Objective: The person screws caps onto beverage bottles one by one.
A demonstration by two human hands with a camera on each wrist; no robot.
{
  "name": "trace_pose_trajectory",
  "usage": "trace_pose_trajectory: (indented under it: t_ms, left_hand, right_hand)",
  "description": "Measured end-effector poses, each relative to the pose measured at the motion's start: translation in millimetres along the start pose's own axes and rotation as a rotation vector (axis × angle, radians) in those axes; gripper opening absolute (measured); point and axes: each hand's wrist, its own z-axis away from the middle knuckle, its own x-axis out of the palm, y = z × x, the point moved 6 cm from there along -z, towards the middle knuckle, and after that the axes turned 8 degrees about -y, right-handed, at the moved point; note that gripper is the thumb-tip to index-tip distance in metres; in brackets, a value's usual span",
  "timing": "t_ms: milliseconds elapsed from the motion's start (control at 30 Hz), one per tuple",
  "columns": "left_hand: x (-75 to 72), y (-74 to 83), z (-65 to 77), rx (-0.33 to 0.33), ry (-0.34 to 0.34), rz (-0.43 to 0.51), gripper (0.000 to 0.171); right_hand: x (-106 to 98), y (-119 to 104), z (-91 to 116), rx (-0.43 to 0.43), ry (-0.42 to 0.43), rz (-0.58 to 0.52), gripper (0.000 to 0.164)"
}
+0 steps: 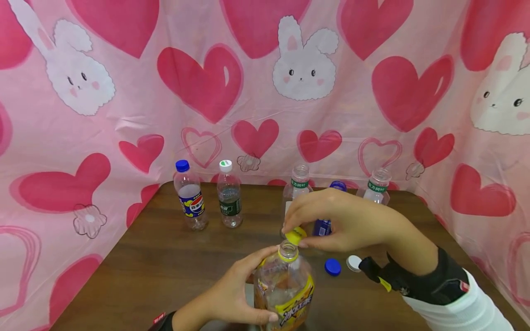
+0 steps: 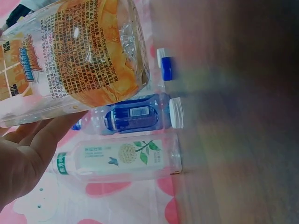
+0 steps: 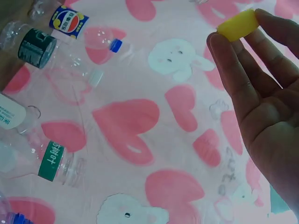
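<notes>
Gripping the large bottle (image 1: 295, 301) round its side with my left hand (image 1: 242, 289), at the near side of the counter (image 1: 165, 271), I pinch a yellow cap (image 1: 296, 236) between the thumb and fingers of my right hand (image 1: 335, 218), just above the bare neck; I cannot tell whether they touch. Right of it lie a blue cap (image 1: 332, 267) and a white cap (image 1: 354, 263). Farther back, a blue-capped bottle (image 1: 192, 202) stands beside a white-capped bottle (image 1: 229, 202).

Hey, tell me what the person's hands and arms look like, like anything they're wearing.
Both the right hand and left hand are gloveless. The right wrist wears a wide black wristband with a yellow tab and red tag, below a white sleeve. The left has a black band with a red mark; no sleeve shows there.
</notes>
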Motion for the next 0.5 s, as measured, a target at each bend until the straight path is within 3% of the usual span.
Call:
trace_pose_trajectory:
  t_ms: [200, 500]
  left_hand:
    - [1.8, 0.2, -0.6, -0.007, -0.02, 0.012, 0.095]
    - [3.2, 1.5, -1.7, -0.013, -0.054, 0.021, 0.093]
  right_hand:
    - [8.3, -2.8, -3.0, -0.016, -0.066, 0.037, 0.029]
    - [19.2, 4.4, -3.3, 0.066, -0.155, 0.041, 0.025]
